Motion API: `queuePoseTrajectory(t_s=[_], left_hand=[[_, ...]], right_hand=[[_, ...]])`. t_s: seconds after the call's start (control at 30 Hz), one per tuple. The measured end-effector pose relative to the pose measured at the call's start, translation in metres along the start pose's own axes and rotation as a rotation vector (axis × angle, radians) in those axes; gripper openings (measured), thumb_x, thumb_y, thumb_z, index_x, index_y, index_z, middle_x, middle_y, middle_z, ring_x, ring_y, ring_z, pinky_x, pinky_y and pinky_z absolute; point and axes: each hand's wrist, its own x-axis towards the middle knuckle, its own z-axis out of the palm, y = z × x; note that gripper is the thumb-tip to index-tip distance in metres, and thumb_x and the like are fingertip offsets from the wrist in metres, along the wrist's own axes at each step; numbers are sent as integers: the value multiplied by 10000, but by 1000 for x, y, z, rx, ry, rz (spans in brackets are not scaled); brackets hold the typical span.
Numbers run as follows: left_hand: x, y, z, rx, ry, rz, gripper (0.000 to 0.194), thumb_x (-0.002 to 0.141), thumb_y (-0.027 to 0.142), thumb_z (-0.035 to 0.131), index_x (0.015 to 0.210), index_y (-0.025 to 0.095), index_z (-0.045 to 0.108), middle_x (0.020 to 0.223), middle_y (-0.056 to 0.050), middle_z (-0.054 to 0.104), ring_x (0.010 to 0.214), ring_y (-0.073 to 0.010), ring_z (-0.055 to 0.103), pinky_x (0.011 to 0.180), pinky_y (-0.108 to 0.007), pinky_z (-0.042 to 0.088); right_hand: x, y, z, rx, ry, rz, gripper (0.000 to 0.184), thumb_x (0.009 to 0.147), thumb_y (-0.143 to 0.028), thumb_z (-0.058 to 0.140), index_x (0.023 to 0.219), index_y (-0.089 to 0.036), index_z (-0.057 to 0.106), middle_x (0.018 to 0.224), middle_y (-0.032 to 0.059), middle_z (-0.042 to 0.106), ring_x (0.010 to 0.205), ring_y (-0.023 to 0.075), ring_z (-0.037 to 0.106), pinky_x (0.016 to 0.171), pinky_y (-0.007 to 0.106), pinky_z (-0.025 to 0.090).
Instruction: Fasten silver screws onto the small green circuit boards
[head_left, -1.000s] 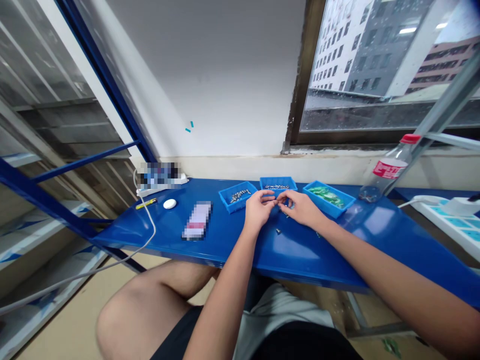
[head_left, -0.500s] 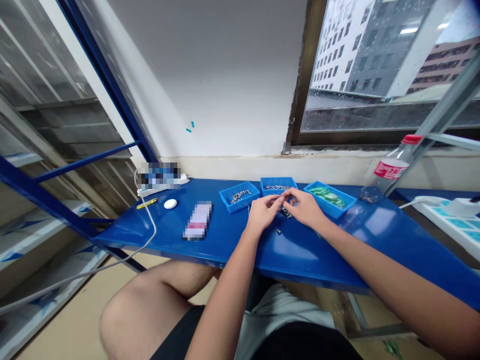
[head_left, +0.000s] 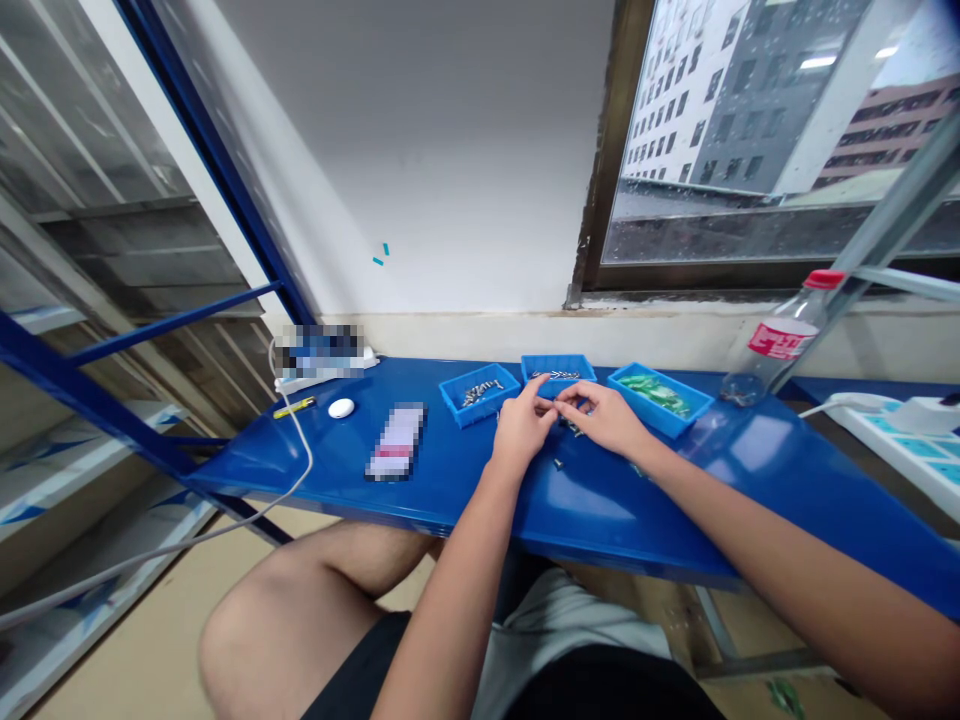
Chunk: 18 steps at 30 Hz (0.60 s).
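My left hand [head_left: 523,422] and my right hand [head_left: 598,412] meet fingertip to fingertip over the blue table. The fingers of both are pinched together; anything between them is too small to make out. One finger of the left hand points up and away. Under the right hand lies a small pile of screws [head_left: 572,426], partly covered by it. A single screw [head_left: 558,464] rests nearer the table's front. Just beyond the hands is a blue bin [head_left: 559,362] with small metal parts. Left of it, another blue bin [head_left: 466,412] contains screws.
On the right, a third blue bin [head_left: 671,420] has small green packets in it. A bottle [head_left: 780,335] with a red cap stands behind, near a power strip [head_left: 900,440]. To the left lie a phone [head_left: 397,442], a white round case [head_left: 341,408] and a yellow tool [head_left: 295,408].
Both hands have shifted slightly left and toward me. A left finger has lifted away from the pinch. The bins and loose screw stay where they were.
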Motion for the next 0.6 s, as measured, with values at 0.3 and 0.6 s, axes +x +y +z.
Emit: queuePoseTrajectory(t_s=[0.3, 0.6], left_hand=[[3, 5, 1, -176, 54, 47, 478, 912, 178, 685, 1382, 223, 608, 984, -49, 794, 894, -180, 756, 857, -311, 602], [6, 7, -2, -304, 106, -47, 330, 913, 372, 727, 1175, 171, 727, 1053, -99, 794, 955, -212, 753, 904, -337, 590]], right_hand=[[4, 3, -6, 114, 56, 53, 163, 881, -347, 610, 897, -211, 699, 888, 39, 745, 764, 200, 666, 696, 312, 523], [1, 0, -3, -8, -80, -50, 282, 949, -435, 565, 900, -217, 738, 849, 34, 733, 663, 182, 594, 652, 321, 475]])
